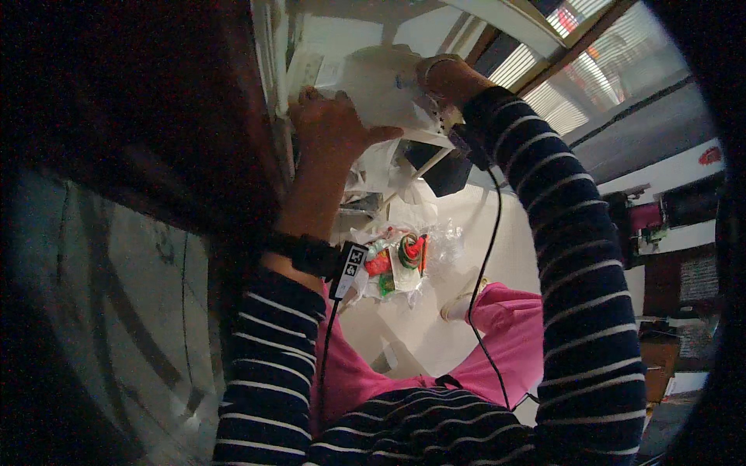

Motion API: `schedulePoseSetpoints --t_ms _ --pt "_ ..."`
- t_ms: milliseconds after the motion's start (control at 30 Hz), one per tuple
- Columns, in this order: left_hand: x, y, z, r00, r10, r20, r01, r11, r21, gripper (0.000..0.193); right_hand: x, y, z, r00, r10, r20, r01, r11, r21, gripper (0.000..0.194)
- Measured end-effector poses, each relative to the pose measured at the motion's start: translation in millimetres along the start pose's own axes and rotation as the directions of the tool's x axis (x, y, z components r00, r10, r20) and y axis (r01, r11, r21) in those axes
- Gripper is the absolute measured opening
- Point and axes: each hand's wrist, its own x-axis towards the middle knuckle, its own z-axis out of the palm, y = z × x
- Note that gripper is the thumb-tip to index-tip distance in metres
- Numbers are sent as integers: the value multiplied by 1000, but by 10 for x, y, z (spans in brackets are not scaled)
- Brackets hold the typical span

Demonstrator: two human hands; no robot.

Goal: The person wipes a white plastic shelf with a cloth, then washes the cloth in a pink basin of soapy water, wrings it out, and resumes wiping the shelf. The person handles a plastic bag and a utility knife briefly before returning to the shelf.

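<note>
Ahead of me, at the top of the view, a pale, partly see-through sheet or bag (pixel 379 87) lies in a light-coloured rack or shelf frame (pixel 282 70). My left hand (pixel 332 119) is at its left side, back of the hand up, with the thumb stretched out to the right over the pale material. Nothing shows in its grasp. At the right edge of the sheet is my right hand (pixel 446 76), bent at the wrist. Its fingers are mostly hidden, so whether they hold the sheet is unclear. A wrist device with a cable is strapped at each wrist.
On the pale floor lies a heap of clear plastic packaging (pixel 402 262) with a coiled green and red cord (pixel 411 250). A dark angular object (pixel 440 169) is below the rack. Dark furniture (pixel 145 87) rises at left; a black cable (pixel 492 233) hangs beside my right arm.
</note>
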Motion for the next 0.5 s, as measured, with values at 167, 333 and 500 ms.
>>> schedulePoseSetpoints --t_ms 167,333,500 --pt "93 25 79 983 -73 166 51 989 136 107 -218 -31 -252 982 -191 14 188 975 121 25" --pt "126 23 18 972 -133 196 120 990 80 113 -197 -82 -271 964 -201 176 151 954 259 22" --pt "142 65 -84 954 -136 268 109 988 112 112 139 104 -292 986 0 164 -15 996 90 21"
